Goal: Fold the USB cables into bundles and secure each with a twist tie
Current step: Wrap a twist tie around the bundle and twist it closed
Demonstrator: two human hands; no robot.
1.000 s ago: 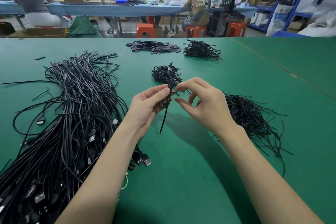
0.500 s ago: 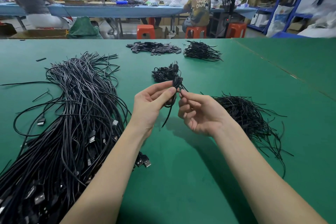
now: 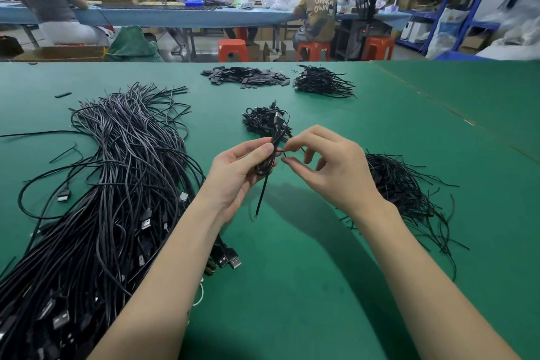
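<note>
Both hands meet: left hand (image 3: pixel 239 172) grips a folded cable (image 3: pixel 270 152), right hand (image 3: pixel 330 169) pinches its twist tie (image 3: pixel 283 152) (loose cables (image 3: pixel 111 184) at nine o'clock, ties (image 3: pixel 406 193) at three).

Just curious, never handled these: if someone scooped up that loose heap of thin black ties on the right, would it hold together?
Probably not. The tie pile is loose strands splaying outward, so some would likely slip free. They look thin and light, and probably bend easily, judging by the curved stray ends.

right hand (image 3: pixel 336 172) turned palm-down again, fingers (image 3: pixel 292 145) seemingly re-pinching twist tie (image 3: pixel 282 152)
</note>
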